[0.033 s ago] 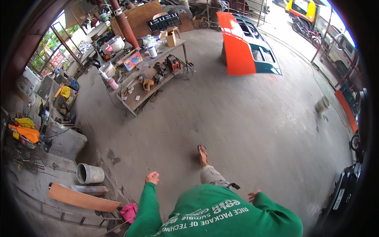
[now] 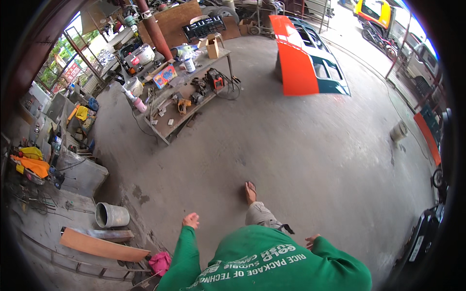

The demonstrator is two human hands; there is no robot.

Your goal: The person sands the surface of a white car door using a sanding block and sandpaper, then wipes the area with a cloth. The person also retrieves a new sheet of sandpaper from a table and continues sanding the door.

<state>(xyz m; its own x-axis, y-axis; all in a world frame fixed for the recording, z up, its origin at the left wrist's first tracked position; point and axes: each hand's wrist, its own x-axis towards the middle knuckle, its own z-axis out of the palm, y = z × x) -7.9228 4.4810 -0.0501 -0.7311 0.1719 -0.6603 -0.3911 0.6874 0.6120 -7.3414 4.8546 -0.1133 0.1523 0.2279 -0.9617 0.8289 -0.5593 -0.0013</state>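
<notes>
I stand on a grey concrete floor in a green long-sleeved shirt. My left hand hangs out to my left, fingers loosely bent, and holds nothing. My right hand is at my right side, fingers apart, also holding nothing. Neither hand touches anything. My foot in a sandal is stepped forward between them. The nearest things to my left hand are a pink object and a wooden plank on the floor.
A two-level workbench loaded with power tools, cables and bottles stands ahead on the left. An orange and teal car panel leans upright farther back. A grey bucket sits at left, a pale bucket at right. Parked vehicles line the right edge.
</notes>
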